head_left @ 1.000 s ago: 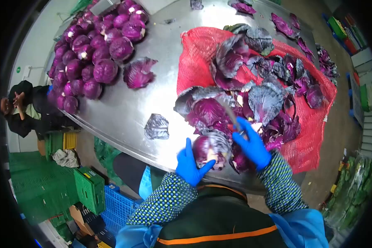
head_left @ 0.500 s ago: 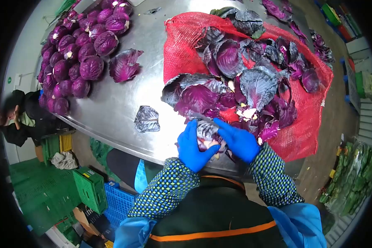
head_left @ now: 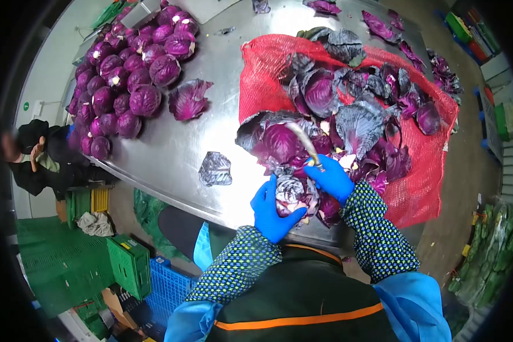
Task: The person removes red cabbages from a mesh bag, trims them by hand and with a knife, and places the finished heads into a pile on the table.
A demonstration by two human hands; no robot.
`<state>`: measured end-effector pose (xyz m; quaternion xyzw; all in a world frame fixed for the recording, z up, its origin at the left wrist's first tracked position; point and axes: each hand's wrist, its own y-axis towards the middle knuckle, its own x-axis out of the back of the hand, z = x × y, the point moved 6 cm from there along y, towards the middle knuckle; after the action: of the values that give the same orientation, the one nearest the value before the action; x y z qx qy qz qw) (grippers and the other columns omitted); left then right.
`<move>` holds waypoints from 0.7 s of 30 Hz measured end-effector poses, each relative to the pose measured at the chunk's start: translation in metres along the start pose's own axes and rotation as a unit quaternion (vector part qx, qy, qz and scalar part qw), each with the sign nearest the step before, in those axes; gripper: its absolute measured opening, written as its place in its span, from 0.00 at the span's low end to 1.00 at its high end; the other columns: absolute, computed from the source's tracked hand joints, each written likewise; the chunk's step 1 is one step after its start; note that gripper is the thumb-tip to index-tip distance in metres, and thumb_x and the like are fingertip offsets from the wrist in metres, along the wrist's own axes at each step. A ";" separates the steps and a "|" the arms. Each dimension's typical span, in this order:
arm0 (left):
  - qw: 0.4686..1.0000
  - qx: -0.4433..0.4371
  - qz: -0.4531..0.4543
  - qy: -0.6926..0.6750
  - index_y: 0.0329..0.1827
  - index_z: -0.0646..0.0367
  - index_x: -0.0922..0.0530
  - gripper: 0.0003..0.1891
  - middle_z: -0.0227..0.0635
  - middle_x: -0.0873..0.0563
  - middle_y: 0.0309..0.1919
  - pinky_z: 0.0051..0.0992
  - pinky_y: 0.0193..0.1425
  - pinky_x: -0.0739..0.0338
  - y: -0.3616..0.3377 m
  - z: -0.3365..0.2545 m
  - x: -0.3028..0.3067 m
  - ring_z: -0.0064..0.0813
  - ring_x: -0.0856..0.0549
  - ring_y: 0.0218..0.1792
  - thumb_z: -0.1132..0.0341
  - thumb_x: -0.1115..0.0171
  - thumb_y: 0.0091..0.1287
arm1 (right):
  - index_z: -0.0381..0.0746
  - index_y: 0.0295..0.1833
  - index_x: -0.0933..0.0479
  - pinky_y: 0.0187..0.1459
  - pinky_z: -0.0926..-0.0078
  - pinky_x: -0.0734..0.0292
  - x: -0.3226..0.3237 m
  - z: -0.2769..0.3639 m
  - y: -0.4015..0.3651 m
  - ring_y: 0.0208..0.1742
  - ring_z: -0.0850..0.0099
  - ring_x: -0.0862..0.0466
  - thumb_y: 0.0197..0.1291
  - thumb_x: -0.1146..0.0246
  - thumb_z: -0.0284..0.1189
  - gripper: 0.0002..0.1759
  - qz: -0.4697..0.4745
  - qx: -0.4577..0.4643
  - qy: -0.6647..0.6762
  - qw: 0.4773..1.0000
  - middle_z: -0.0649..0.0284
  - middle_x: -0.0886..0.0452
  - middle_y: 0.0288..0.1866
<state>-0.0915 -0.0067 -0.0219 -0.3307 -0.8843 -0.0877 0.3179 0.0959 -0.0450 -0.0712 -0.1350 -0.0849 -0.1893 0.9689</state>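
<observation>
My left hand (head_left: pixel 275 212), in a blue glove, is wrapped round the left side of a red cabbage (head_left: pixel 290 191) with pale patches, close to the table's near edge. A knife (head_left: pixel 303 138) with a curved blade is gripped in my right hand (head_left: pixel 332 179), its blade pointing up and left over the loose leaves. Purple and grey-green outer leaves (head_left: pixel 356 126) lie heaped on a red mesh sack (head_left: pixel 419 182). Another purple piece (head_left: pixel 329 210) sits just right of the held cabbage, below my right hand.
Many red cabbages (head_left: pixel 145 100) are piled on the metal table (head_left: pixel 154 176) at the left. Single leaves (head_left: pixel 215 169) lie between pile and sack. Another person (head_left: pixel 48 154) is at the far left. Green crates (head_left: pixel 128 265) and a blue crate (head_left: pixel 168 288) stand below the table.
My right hand has come away from the cabbage, and the knife's blade now points upward and shows clearly. My left hand still holds the cabbage. The whole view has shifted slightly.
</observation>
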 end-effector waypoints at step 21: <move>0.907 -0.281 0.281 0.138 0.72 0.45 0.42 0.49 0.48 0.40 0.68 0.45 0.67 0.38 0.024 -0.013 0.006 0.54 0.39 0.66 0.64 0.25 0.42 | 0.35 0.47 0.23 0.37 0.82 0.27 0.015 0.021 -0.026 0.35 0.82 0.25 0.58 0.36 0.36 0.16 -0.039 -0.083 0.115 0.989 0.67 0.24 0.33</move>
<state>-0.0729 0.0105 -0.0095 -0.6256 -0.6411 -0.2839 0.3420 0.0969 -0.0671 -0.0421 -0.1886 0.0383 -0.2472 0.9497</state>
